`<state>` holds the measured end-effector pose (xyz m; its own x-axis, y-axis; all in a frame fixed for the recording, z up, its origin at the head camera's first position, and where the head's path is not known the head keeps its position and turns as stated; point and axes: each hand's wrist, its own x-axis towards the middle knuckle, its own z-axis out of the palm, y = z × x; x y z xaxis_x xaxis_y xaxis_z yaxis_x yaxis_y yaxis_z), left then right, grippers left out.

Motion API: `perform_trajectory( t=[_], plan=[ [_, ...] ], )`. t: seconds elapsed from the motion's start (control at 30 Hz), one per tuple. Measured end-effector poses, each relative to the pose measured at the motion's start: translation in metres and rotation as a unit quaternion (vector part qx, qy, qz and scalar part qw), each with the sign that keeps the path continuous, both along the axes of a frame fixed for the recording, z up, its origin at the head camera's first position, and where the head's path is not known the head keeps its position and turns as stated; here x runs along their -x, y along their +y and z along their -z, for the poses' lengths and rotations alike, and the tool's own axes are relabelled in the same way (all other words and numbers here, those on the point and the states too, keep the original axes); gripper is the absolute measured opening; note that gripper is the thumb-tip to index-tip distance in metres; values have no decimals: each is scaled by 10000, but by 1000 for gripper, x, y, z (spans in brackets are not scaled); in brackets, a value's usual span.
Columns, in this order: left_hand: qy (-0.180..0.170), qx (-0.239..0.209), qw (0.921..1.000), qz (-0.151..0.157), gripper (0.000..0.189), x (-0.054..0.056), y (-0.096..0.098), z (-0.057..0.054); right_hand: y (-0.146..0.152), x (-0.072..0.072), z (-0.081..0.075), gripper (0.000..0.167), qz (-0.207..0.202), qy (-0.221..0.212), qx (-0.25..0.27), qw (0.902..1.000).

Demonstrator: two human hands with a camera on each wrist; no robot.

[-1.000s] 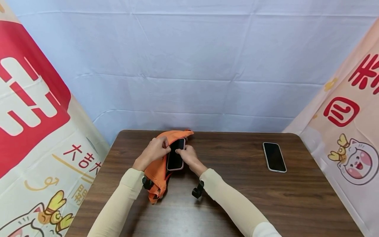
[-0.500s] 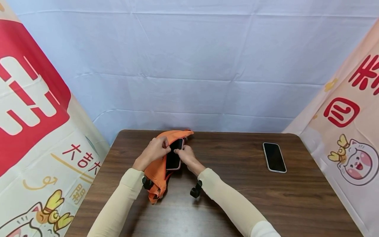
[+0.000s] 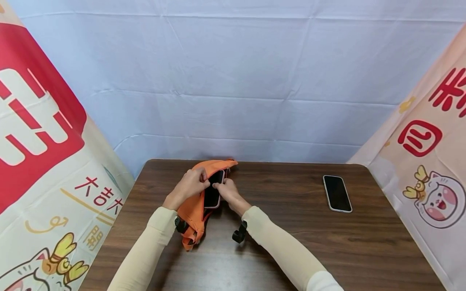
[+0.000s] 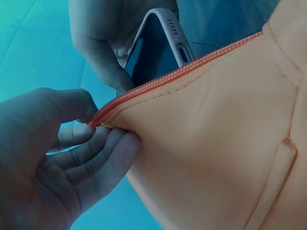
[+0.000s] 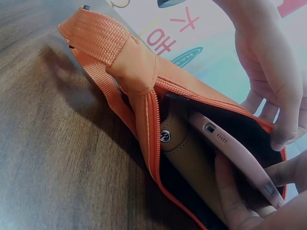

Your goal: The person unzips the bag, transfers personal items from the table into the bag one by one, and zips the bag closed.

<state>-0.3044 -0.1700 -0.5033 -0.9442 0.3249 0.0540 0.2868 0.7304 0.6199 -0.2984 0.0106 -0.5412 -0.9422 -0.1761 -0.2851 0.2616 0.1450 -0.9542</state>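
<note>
An orange waist bag [image 3: 191,211] lies on the table with its zipped mouth spread. My left hand [image 3: 190,185] pinches the zip edge between thumb and fingers and pulls it outward. In my right hand [image 3: 231,194] is a smartphone [image 3: 212,197] in a pink case, gripped with the thumb on its screen and fingers behind. The phone is partly inside the mouth; in the left wrist view the bag's front wall hides its lower part. Beside it in the bag, the right wrist view shows a brown leather item [image 5: 194,167] with a metal snap.
Another smartphone [image 3: 337,193], with a pale rim and dark screen, lies at the right of the wooden table [image 3: 284,226]. The bag's webbing strap [image 5: 103,40] loops out at one end. A white cloth backdrop [image 3: 255,81] hangs behind the table, with printed banners at both sides.
My right hand has shifted the pink-cased phone slightly left, further into the bag's mouth. My left hand keeps its pinch on the zip edge.
</note>
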Motion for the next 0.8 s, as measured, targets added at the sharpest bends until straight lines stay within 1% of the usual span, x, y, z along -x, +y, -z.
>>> perform_trajectory(
  t=[0.27,0.47,0.67,0.8],
  plan=[
    [85,-69,9999,38,12,0,0,0,0,1,0,26,-93,1,49,9999],
    [130,-147,9998,58,9,0,0,1,-3,1,0,22,-77,-47,86,9999],
    [116,-206,9997,106,10,-1,1,1,-6,3,1,15,-84,-49,57,9999],
    [91,-199,9997,117,12,0,1,2,-7,3,1,14,-110,-82,93,9999]
  ],
)
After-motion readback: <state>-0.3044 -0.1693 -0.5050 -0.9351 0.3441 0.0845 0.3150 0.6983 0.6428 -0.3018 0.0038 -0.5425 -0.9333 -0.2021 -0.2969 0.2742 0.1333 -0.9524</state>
